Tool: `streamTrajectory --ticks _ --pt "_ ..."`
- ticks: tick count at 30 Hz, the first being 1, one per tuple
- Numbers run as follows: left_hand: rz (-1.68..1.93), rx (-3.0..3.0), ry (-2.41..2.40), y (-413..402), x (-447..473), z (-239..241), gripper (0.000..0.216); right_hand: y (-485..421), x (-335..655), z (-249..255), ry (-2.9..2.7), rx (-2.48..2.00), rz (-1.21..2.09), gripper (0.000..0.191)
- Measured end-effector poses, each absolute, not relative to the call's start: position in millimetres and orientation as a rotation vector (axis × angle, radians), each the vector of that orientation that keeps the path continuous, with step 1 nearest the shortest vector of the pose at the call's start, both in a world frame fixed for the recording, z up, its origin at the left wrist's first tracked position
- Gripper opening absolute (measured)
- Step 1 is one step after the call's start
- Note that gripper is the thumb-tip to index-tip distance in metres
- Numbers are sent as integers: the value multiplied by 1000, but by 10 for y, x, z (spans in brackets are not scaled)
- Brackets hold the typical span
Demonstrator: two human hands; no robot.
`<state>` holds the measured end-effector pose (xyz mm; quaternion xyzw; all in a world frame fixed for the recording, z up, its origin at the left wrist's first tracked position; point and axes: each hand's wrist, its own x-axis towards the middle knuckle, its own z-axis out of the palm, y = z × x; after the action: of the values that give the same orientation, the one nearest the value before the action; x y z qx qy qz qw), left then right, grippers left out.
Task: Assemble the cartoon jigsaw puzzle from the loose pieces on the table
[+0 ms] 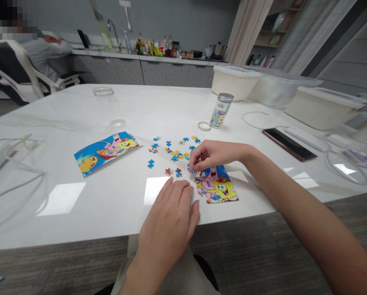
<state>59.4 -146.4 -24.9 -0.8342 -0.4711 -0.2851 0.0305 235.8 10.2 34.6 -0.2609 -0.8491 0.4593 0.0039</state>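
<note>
My right hand (206,155) is pinched at the left edge of a partly joined jigsaw puzzle (218,189), which shows a yellow and a pink cartoon figure on blue. A bit of a blue puzzle piece (189,167) peeks out at its fingertips; the rest is hidden. Flat on the table, my left hand (171,209) rests with fingers stretched out, just below two loose pieces, a reddish piece (168,171) and a blue piece (178,172). Several more loose puzzle pieces (175,155) lie scattered beyond it. A printed picture sheet (108,151) with the same figures is at the left.
Behind the pieces stand a printed jar (222,110) with a silver lid, a small ring-shaped lid (204,126) and a clear jar (106,106). A phone (289,144), cables and storage bins (235,84) occupy the right. At the far left a person (45,53) sits in a chair.
</note>
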Motion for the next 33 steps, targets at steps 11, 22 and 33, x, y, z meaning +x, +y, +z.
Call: streamTrajectory --ticks 11,22,33 --pt "-868 -2568 -1423 -1453 591 -234 14 91 2349 281 -2542 -756 1643 20" --pt "-870 -2562 -1450 -1451 586 -247 20 58 2326 301 -2423 -808 1783 20" --pt "-801 -2570 -1399 -1451 580 -224 32 54 2317 292 -2409 -751 1761 17"
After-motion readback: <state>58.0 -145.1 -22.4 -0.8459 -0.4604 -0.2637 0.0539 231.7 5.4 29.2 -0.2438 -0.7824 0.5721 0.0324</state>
